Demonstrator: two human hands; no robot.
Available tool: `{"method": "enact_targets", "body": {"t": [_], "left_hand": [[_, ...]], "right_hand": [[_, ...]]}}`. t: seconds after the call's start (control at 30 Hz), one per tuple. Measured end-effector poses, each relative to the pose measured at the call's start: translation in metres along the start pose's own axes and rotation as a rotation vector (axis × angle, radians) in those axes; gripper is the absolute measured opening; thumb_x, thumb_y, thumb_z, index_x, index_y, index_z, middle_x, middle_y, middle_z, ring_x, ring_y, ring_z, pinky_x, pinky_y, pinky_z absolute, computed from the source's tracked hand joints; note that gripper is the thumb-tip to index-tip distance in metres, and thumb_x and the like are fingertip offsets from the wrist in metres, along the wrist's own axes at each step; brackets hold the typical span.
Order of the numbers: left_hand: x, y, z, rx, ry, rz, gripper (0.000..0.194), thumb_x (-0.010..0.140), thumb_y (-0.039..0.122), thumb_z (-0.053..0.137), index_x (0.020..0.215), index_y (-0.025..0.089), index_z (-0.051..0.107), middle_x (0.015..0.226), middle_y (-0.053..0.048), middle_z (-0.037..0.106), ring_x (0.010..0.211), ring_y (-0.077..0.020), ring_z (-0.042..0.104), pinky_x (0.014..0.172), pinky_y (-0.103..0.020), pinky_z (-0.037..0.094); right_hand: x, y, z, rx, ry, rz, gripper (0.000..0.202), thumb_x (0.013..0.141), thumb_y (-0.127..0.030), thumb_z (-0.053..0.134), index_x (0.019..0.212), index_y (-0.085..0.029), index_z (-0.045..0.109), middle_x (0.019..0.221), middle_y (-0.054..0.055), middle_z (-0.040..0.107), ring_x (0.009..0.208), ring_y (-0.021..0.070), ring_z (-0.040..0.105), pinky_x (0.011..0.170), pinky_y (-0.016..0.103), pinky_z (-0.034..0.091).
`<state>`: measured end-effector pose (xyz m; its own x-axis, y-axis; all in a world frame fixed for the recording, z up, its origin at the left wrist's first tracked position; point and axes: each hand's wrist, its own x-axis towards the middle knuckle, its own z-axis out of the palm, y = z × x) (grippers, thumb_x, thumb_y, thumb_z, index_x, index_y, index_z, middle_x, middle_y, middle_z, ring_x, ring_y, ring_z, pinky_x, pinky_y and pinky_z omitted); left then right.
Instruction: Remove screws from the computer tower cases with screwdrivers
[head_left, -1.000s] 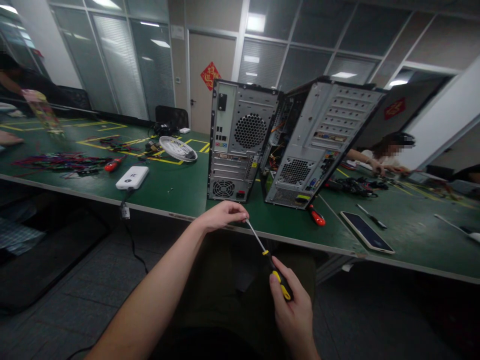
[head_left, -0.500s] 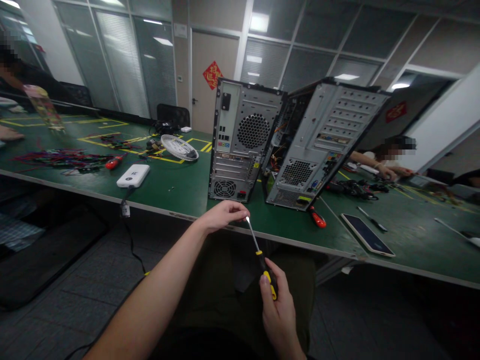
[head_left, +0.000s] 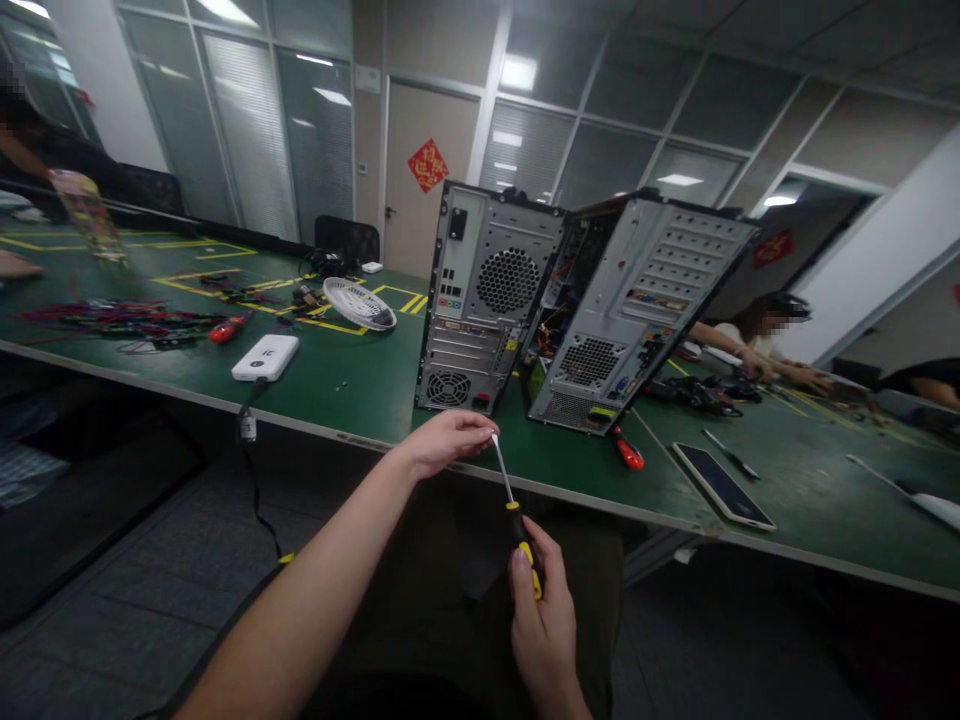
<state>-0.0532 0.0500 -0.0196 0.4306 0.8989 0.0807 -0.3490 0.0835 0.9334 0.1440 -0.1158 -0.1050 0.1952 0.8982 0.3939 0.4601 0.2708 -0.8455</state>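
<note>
My right hand is wrapped round the black and yellow handle of a screwdriver, whose shaft points up and away from me. At its tip, the thumb and fingers of my left hand are pinched together; what lies between them is too small to make out. Just beyond my left hand, a computer case stands upright with its rear fan grille and ports facing me. A second computer case stands to its right, leaning in view, with wires showing in the gap between them.
The green table holds a white power bank with a cable over the edge, a red-handled tool, a phone, a white basket and a pile of wires. Another person's hands work at the right.
The view has shifted slightly, so the cases sit a little lower. Both hands keep their hold, with the screwdriver tip still at my left fingertips.
</note>
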Motion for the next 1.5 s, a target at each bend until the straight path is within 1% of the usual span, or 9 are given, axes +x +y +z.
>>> {"method": "enact_targets", "body": {"t": [0.1, 0.23, 0.27, 0.37, 0.5, 0.8, 1.23, 1.4, 1.5], "left_hand": [[0.002, 0.001, 0.008, -0.192, 0.066, -0.066, 0.026, 0.072, 0.023, 0.094, 0.089, 0.012, 0.078, 0.078, -0.005, 0.07, 0.071, -0.009, 0.06, 0.067, -0.021, 0.046], [0.011, 0.005, 0.024, -0.443, 0.137, -0.135, 0.004, 0.084, 0.009, 0.08, 0.086, 0.008, 0.076, 0.073, -0.004, 0.064, 0.065, -0.0063, 0.057, 0.058, -0.016, 0.042], [0.015, 0.006, 0.027, -0.5, 0.157, -0.141, 0.003, 0.088, 0.008, 0.076, 0.084, 0.008, 0.075, 0.072, -0.003, 0.062, 0.062, -0.0055, 0.055, 0.056, -0.015, 0.041], [0.025, 0.008, 0.035, -0.646, 0.204, -0.171, 0.015, 0.095, 0.006, 0.065, 0.081, 0.007, 0.072, 0.069, -0.002, 0.059, 0.057, -0.004, 0.051, 0.051, -0.013, 0.038], [0.037, 0.01, 0.04, -0.759, 0.254, -0.185, 0.02, 0.098, 0.007, 0.06, 0.081, 0.007, 0.069, 0.068, -0.001, 0.057, 0.055, -0.0034, 0.049, 0.05, -0.012, 0.037], [0.054, 0.013, 0.043, -0.765, 0.341, -0.167, 0.019, 0.095, 0.006, 0.062, 0.078, 0.009, 0.067, 0.065, 0.0, 0.054, 0.054, -0.004, 0.047, 0.05, -0.013, 0.036], [0.06, 0.02, 0.044, -0.687, 0.355, -0.172, 0.019, 0.095, 0.006, 0.061, 0.078, 0.008, 0.067, 0.064, 0.0, 0.054, 0.052, -0.0031, 0.046, 0.047, -0.012, 0.034], [0.061, 0.019, 0.043, -0.668, 0.364, -0.166, 0.028, 0.102, 0.02, 0.058, 0.077, 0.009, 0.067, 0.06, 0.002, 0.051, 0.048, -0.0032, 0.044, 0.045, -0.013, 0.032], [0.064, 0.017, 0.042, -0.653, 0.372, -0.164, 0.025, 0.099, 0.024, 0.066, 0.077, 0.011, 0.067, 0.059, 0.003, 0.051, 0.048, -0.0034, 0.043, 0.045, -0.014, 0.03]], "right_hand": [[0.01, -0.008, 0.002, -0.018, 0.016, -0.009, 0.049, 0.105, -0.053, 0.053, 0.14, -0.021, 0.065, 0.132, 0.012, 0.075, 0.116, 0.0242, 0.073, 0.095, 0.035, 0.058], [0.025, -0.023, 0.007, -0.055, 0.044, -0.032, 0.051, 0.105, -0.054, 0.051, 0.139, -0.019, 0.066, 0.134, 0.014, 0.075, 0.121, 0.0261, 0.072, 0.098, 0.036, 0.057], [0.029, -0.027, 0.009, -0.067, 0.052, -0.04, 0.051, 0.105, -0.054, 0.051, 0.138, -0.018, 0.066, 0.134, 0.014, 0.075, 0.121, 0.0265, 0.073, 0.098, 0.036, 0.057], [0.04, -0.038, 0.014, -0.115, 0.068, -0.064, 0.053, 0.105, -0.054, 0.048, 0.138, -0.017, 0.066, 0.127, 0.016, 0.077, 0.114, 0.0276, 0.075, 0.095, 0.037, 0.058], [0.052, -0.049, 0.019, -0.186, 0.075, -0.101, 0.053, 0.106, -0.052, 0.045, 0.138, -0.016, 0.067, 0.121, 0.017, 0.079, 0.107, 0.0286, 0.077, 0.089, 0.037, 0.06], [0.069, -0.057, 0.033, -0.29, 0.064, -0.115, 0.053, 0.107, -0.05, 0.039, 0.139, -0.014, 0.063, 0.13, 0.02, 0.075, 0.117, 0.0328, 0.075, 0.094, 0.041, 0.058], [0.075, -0.059, 0.041, -0.34, 0.087, -0.149, 0.051, 0.108, -0.046, 0.037, 0.138, -0.014, 0.063, 0.137, 0.02, 0.073, 0.114, 0.0323, 0.076, 0.093, 0.041, 0.058], [0.075, -0.058, 0.041, -0.347, 0.092, -0.163, 0.049, 0.108, -0.044, 0.038, 0.136, -0.014, 0.065, 0.136, 0.021, 0.073, 0.113, 0.0314, 0.076, 0.092, 0.041, 0.059], [0.073, -0.058, 0.041, -0.348, 0.086, -0.153, 0.049, 0.109, -0.043, 0.038, 0.137, -0.013, 0.064, 0.137, 0.02, 0.073, 0.115, 0.0325, 0.076, 0.094, 0.042, 0.059]]}}
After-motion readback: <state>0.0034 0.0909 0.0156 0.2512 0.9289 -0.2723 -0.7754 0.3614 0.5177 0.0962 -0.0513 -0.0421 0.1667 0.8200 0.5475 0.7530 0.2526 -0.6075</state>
